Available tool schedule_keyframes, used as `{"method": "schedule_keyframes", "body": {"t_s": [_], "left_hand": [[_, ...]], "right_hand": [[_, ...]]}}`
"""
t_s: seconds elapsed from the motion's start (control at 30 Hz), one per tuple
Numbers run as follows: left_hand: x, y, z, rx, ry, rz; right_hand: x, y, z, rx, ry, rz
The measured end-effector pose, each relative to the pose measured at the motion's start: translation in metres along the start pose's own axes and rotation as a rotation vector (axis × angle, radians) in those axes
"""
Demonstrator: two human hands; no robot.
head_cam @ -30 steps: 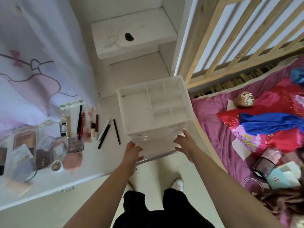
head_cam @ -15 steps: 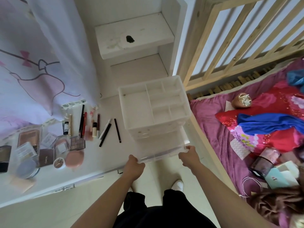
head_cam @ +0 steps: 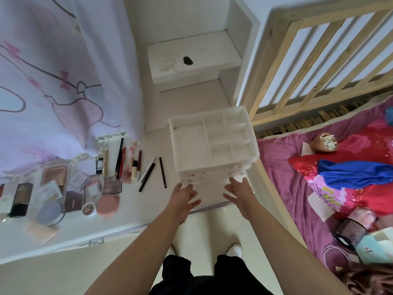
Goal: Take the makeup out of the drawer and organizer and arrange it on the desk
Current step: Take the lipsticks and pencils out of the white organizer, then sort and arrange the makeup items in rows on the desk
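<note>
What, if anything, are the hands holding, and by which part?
Nothing is gripped: left hand and right hand are open, fingers straight, at the organizer base.

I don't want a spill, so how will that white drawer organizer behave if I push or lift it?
The white organizer probably feels stiff and light: hard plastic walls, top compartments visibly empty. Standing tall near the desk edge, it may tip under a high push. Its drawers might slide out if tilted.

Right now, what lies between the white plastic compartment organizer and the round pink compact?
A slim black pencil and a black pen on the white desk, shown by the head view.
</note>
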State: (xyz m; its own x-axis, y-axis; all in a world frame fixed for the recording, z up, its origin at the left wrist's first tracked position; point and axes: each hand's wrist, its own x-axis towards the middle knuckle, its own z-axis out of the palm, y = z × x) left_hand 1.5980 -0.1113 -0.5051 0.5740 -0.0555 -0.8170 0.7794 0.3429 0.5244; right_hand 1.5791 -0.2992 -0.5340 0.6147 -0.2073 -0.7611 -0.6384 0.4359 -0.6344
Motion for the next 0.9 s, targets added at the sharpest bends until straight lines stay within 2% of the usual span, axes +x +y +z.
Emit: {"method": "schedule_keyframes", "body": {"t_s": [0.1,0.27,0.4,0.5,0.7,0.83,0.9], "left_hand": [[0.000,-0.001,-0.009,0.092,-0.007,0.022],[-0.016,0.007,-0.016,0.281,0.007,0.124],[-0.033,0.006,-0.039,0.749,0.186,0.362],[-0.047,-0.004,-0.068,1.001,0.359,0.484],[-0.072,-0.025,-0.133,1.284,0.588,0.467],[-0.065,-0.011,-0.171,1.400,0.599,0.452],[-0.053,0.007,-0.186,1.441,0.566,0.498]], "right_hand": [[-0.009,0.000,0.003,0.082,-0.048,0.023],[-0.018,-0.003,0.020,0.072,-0.121,0.051],[-0.020,0.001,0.033,-0.032,-0.072,0.091],[-0.025,0.015,0.047,-0.232,-0.140,0.137],[-0.033,0.049,0.091,-0.403,-0.279,0.098],[-0.037,0.057,0.124,-0.533,-0.337,0.027],[-0.037,0.054,0.142,-0.554,-0.320,-0.009]]}}
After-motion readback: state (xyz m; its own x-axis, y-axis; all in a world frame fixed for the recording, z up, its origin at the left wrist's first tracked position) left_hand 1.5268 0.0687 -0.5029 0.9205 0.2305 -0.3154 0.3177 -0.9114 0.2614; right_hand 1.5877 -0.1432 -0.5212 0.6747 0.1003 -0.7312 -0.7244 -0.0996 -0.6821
